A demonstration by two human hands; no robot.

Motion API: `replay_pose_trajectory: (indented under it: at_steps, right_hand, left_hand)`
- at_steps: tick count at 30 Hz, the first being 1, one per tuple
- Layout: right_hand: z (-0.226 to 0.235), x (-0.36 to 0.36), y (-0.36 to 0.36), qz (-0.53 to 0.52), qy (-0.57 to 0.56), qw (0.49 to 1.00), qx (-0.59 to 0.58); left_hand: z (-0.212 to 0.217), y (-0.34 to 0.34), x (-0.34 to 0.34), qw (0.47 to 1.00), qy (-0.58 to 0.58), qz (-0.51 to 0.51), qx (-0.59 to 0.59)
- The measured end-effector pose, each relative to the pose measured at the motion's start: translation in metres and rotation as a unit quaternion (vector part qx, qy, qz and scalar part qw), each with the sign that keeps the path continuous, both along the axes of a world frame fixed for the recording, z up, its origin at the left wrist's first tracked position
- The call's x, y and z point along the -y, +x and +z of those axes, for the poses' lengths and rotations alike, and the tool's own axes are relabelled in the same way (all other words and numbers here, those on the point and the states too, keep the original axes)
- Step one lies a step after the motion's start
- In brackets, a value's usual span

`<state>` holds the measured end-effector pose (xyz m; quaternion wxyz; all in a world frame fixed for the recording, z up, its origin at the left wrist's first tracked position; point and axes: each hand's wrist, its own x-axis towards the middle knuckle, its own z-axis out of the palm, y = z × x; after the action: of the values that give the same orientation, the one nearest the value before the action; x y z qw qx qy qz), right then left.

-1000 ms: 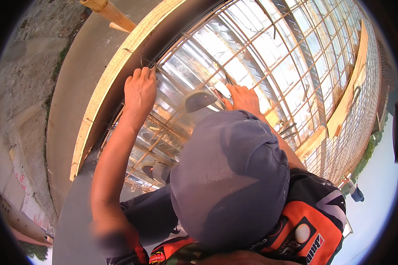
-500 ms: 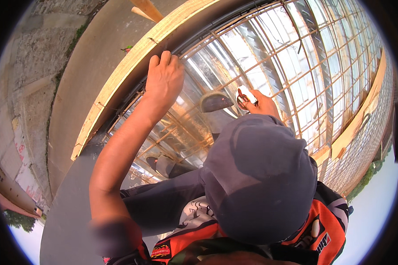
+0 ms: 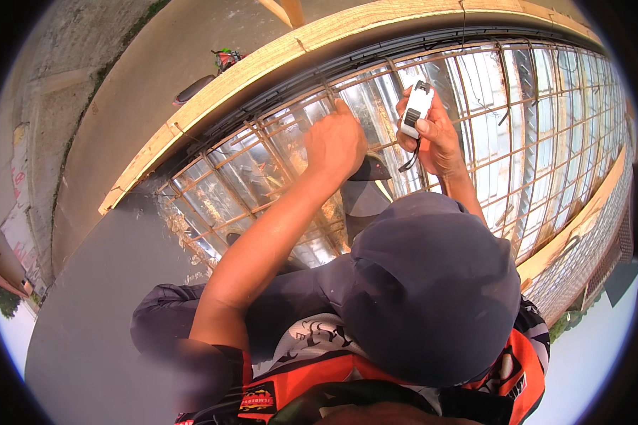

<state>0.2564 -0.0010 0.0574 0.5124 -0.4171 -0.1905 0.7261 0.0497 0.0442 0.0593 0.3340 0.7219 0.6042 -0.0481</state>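
My right hand holds a white tape measure with black parts and a dark wrist strap hanging from it. Its thumb presses against the case, above the rebar grid. To the left of it, my left hand is closed with its knuckles up, fingertips close to the grid's far bars. Whatever those fingers may pinch is hidden beneath them. Shiny metal decking lies under the bars. A shoe stands between and below my hands, partly covered.
A long timber board edges the far side, with thin wires around it. Another timber runs along the right, beside wire mesh. Grey smooth surface lies at left. Beyond the board, another person's shoe shows. A dark cap blocks the lower middle.
My left hand has come away from the timber board, to the right and nearer. My right hand has risen farther out with the tape measure, now more fully visible. The view has shifted.
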Motion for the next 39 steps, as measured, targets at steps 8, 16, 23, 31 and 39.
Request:
replay_pose_trajectory:
  at_steps: [8,16,23,31,39]
  right_hand:
    - [-0.001,-0.027,-0.019,0.007,0.014,0.985,0.172]
    - [-0.018,-0.004,-0.017,-0.029,-0.092,0.983,0.158]
    - [-0.005,-0.01,-0.056,0.116,0.018,0.939,0.322]
    - [0.025,0.012,-0.063,0.199,-0.002,0.888,0.415]
    - [-0.001,0.138,0.005,0.19,-0.403,0.851,0.279]
  left_hand:
    - [-0.04,0.018,0.029,0.939,-0.103,0.213,0.249]
    - [0.012,-0.033,0.004,0.927,-0.107,0.155,0.323]
    - [0.0,-0.052,-0.008,0.826,-0.26,0.251,0.433]
    - [0.001,-0.063,-0.021,0.783,-0.374,0.253,0.427]
    - [-0.006,-0.088,-0.068,0.772,-0.317,0.335,0.437]
